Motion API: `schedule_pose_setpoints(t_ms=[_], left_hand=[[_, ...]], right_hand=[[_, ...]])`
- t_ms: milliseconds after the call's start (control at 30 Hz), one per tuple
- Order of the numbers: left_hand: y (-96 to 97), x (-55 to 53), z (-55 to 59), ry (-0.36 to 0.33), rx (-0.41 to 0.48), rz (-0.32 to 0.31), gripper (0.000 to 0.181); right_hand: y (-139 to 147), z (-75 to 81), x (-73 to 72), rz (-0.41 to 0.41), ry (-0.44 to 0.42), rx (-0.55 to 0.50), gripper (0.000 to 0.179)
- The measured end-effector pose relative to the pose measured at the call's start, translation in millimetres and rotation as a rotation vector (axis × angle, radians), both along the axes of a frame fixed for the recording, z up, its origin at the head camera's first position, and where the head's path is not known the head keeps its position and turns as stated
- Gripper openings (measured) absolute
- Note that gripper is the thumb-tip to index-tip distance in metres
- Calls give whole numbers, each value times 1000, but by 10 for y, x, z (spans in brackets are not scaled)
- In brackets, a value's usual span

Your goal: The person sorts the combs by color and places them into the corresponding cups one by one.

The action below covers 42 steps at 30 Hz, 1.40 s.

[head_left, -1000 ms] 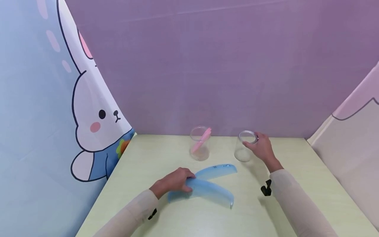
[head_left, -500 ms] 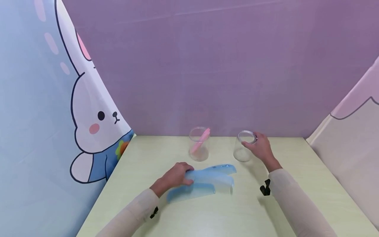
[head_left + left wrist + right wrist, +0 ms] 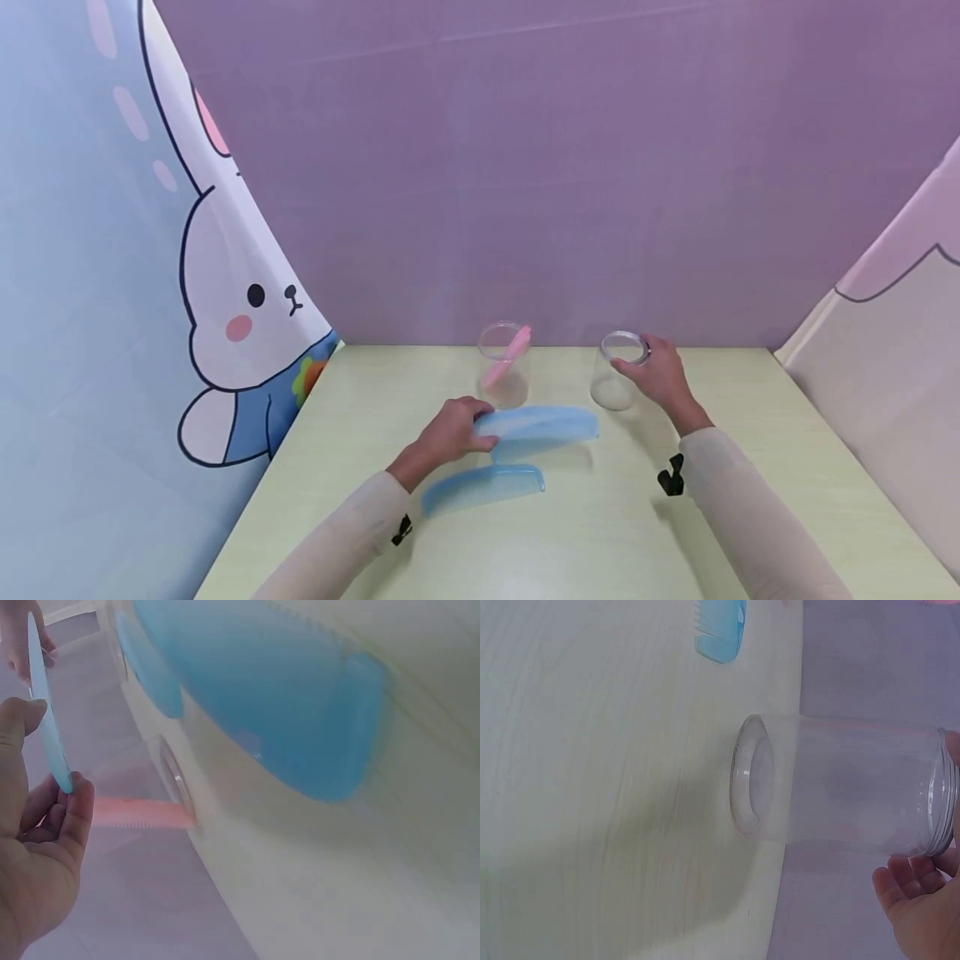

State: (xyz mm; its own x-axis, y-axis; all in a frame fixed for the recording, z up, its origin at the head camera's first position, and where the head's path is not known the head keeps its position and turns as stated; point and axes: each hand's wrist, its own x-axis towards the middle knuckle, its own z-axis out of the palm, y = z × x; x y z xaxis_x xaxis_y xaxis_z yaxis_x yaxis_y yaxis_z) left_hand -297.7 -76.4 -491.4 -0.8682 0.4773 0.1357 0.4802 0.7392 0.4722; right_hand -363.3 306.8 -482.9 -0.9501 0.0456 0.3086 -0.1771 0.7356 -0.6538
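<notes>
My left hand [image 3: 450, 432] pinches a light blue comb [image 3: 543, 422] between thumb and fingers, raised off the table. In the left wrist view this comb [image 3: 49, 735] appears edge-on. Below it lies a second blue comb [image 3: 517, 452], partly hidden by the held one. Nearer to me is a third blue comb [image 3: 483, 489], flat on the table. At the right, my right hand [image 3: 660, 372] grips the rim of a clear jar [image 3: 615, 390], which stands upright; the right wrist view shows nothing inside this jar [image 3: 847, 784].
Another clear jar [image 3: 506, 392] stands at the back, left of the gripped one, with a pink comb [image 3: 507, 357] leaning inside. The pale table [image 3: 585, 542] meets a purple backdrop [image 3: 480, 167] behind the jars. A rabbit-print curtain [image 3: 240, 317] hangs on the left.
My left hand has lifted the comb from across the near one and carried it forward over the far one. The right hand keeps its grip on the jar.
</notes>
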Motion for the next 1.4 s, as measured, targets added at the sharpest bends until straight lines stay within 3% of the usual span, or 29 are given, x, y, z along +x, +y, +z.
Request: schedule_pose_setpoints(t_ms=[367, 567, 1000, 1400], left_hand=[[130, -46, 71, 31, 80, 74, 47], [201, -90, 112, 73, 102, 133, 45], [414, -161, 311, 117, 123, 176, 50], [685, -198, 411, 155, 134, 211, 51]], right_hand=[[-12, 8, 21, -10, -54, -5, 73], [-4, 7, 16, -8, -34, -2, 71], [2, 1, 23, -8, -13, -3, 70], [3, 0, 15, 4, 40, 2, 55]])
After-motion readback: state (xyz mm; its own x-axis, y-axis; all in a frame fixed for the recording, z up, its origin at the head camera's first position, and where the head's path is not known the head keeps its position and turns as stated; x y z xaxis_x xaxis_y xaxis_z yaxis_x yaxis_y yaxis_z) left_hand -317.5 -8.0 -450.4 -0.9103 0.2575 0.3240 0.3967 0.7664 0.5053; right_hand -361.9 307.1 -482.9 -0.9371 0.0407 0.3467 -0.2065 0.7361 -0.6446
